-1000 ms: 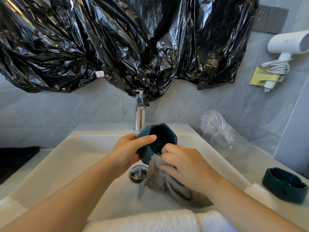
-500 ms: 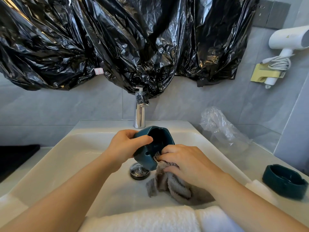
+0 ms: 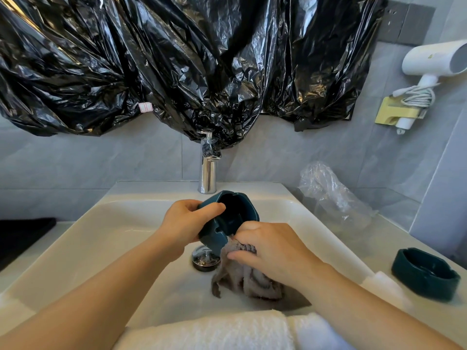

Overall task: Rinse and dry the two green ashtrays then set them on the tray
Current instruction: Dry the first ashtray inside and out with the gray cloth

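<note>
1. Head view: one crumpled black plastic sheet [image 3: 177, 66] hangs across the wall above the basin and covers the widest area.
2. One white sink [image 3: 101, 236] fills the middle, set into one grey desk [image 3: 394, 238] that runs off to the right.
3. Two bare forearms reach in from the bottom edge, one from each side.
4. Two white towel pieces show. One folded towel [image 3: 214, 332] lies along the near rim of the sink. One smaller white piece [image 3: 384, 286] lies at the sink's right corner.
5. One flat black slab [image 3: 22, 233] lies at the left edge; I cannot tell what it is.
6. One clear plastic bag [image 3: 331, 198] stands crumpled on the desk against the wall.
7. One white hair dryer [image 3: 434, 59] hangs in a yellow holder at the upper right, its cord coiled.
8. Two hands are at work over the basin. The left hand [image 3: 187, 223] grips the outer wall of an ashtray, thumb on top. The right hand [image 3: 273, 248] is curled round one grey cloth [image 3: 247, 281] and holds it against that ashtray's lower rim; the rest of the cloth trails down into the sink.
9. Two dark green ashtrays are in sight. The held ashtray [image 3: 235, 215] is tilted on its side above the drain, with its opening turned toward the right hand. The second ashtray [image 3: 425, 274] sits upright on the desk at the right, just beside the smaller white piece and well apart from the hands.
10. One chrome tap [image 3: 207, 173] stands behind the basin.
11. One round metal drain plug [image 3: 204, 258] sits in the sink floor, under the held ashtray.
</note>
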